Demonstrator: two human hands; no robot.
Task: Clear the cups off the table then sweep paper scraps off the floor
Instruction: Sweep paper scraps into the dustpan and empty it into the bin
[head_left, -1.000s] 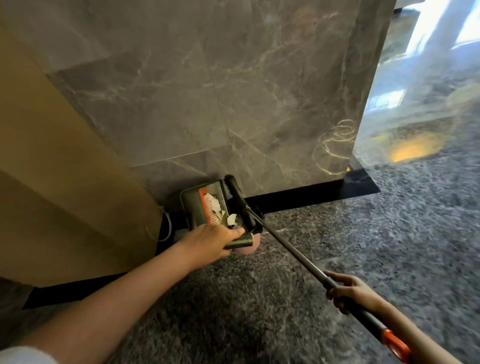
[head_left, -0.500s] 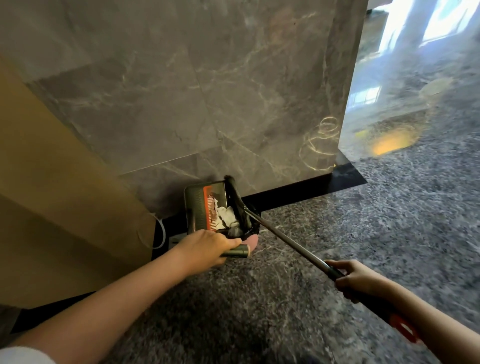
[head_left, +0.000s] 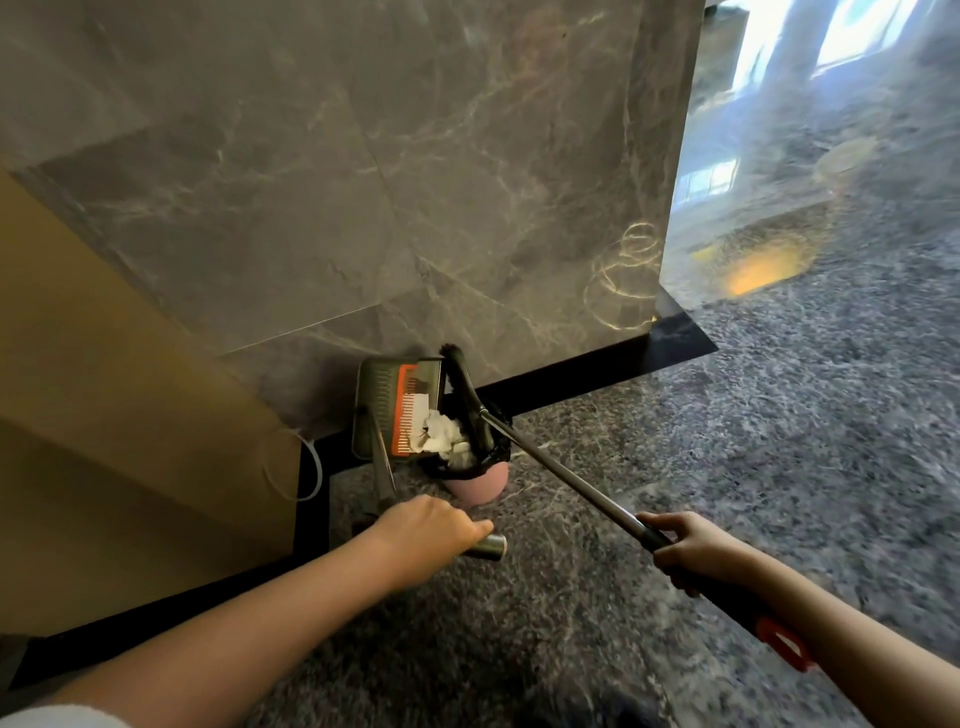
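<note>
In the head view, the main risk is spillage. The dustpan (head_left: 384, 405) is tipped steeply over a small pink bin (head_left: 478, 486), whose mouth looks narrower than the pan. If the pan is jerked or the broom (head_left: 561, 475) pushes too hard, the paper scraps (head_left: 441, 441) could go over the rim onto the floor (head_left: 727, 467), or the light bin could topple. The scraps are a crumpled white clump of torn, thin pieces. They sit at the pan's lower lip and on the bin's black liner (head_left: 452, 470), at the floor's edge under the marble wall (head_left: 415, 182). The left hand (head_left: 426, 535) is curled round the pan's handle (head_left: 488, 546), and the right hand (head_left: 691, 551) is wrapped round the broom's stick.
</note>
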